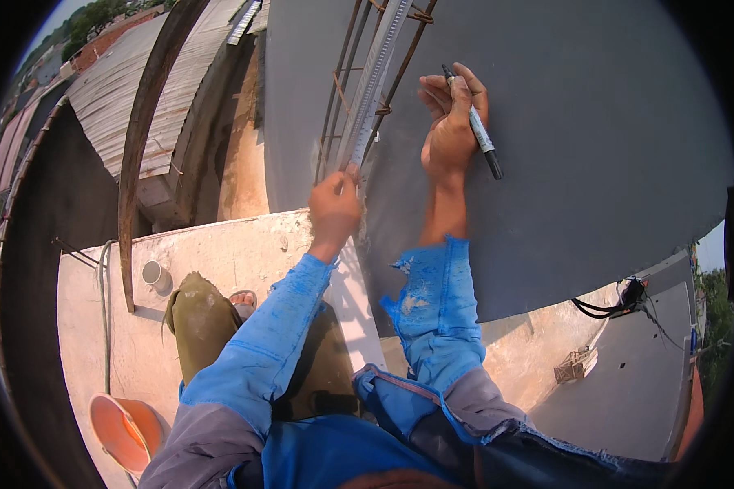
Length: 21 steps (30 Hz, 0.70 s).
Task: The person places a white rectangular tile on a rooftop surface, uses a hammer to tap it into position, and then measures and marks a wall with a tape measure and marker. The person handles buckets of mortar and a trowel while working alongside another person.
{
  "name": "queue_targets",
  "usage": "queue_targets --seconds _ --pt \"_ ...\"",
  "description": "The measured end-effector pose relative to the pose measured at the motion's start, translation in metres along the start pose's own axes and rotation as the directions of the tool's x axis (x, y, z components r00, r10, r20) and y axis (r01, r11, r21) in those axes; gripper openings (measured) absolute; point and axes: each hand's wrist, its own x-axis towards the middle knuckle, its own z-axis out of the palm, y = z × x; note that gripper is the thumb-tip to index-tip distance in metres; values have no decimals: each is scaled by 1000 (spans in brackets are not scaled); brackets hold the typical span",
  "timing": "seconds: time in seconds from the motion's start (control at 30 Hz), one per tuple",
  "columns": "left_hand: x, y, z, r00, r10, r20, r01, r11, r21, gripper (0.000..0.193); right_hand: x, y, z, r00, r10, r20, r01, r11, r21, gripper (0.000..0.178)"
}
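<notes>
My left hand (334, 208) pinches the lower end of a long silver ruler (375, 77) with graduation marks along it. The ruler slants up and slightly right, in line with a cage of thin rusty rebar (398, 85) tied with wire. To the right, my right hand (455, 122) is raised in front of a smooth grey surface, its fingers closed around a marker pen (479, 130). The marker has a whitish barrel and black ends, one pointing up-left past the fingers. It is apart from the ruler.
Below lies a pale concrete ledge (245, 236) with a white cup (156, 275), an orange bucket (126, 432) and a hose (106, 318). A curved wooden pole (143, 122) rises at left, before corrugated roofs (130, 90). Black cables (628, 297) hang at lower right.
</notes>
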Motion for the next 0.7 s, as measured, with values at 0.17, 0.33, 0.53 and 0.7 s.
queue_targets --seconds 0.17,0.33,0.53,0.7 --pt "-3 -11 -2 992 126 -23 -127 989 -74 39 -3 14 5 990 120 76 -126 989 81 46" --pt "-9 -9 0 996 84 -19 -85 993 -76 35 -2 26 6 964 3 265 0 1000 -9 39" --pt "-5 -8 3 992 110 -62 -114 992 -59 39 -2 20 22 959 -32 281 31 1000 8 28" --pt "-4 -2 5 996 33 -85 -35 999 -19 41 -8 22 25 970 -106 221 95 994 58 23"
